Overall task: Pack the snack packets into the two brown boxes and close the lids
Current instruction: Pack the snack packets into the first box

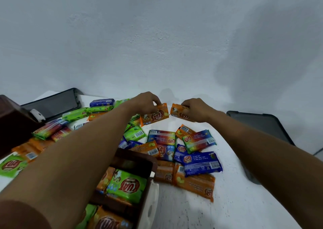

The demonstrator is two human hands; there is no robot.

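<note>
Now both my arms reach far out.
My left hand (146, 103) pinches one orange packet (155, 116), my right hand (196, 110) another orange packet (179, 112).

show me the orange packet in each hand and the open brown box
Left hand's orange packet (154, 116), head view, its printed front.
Right hand's orange packet (180, 112), head view, its front.
Open brown box (151, 162), head view, its far rim.

Orange packets (154, 116) — one per hand
</note>
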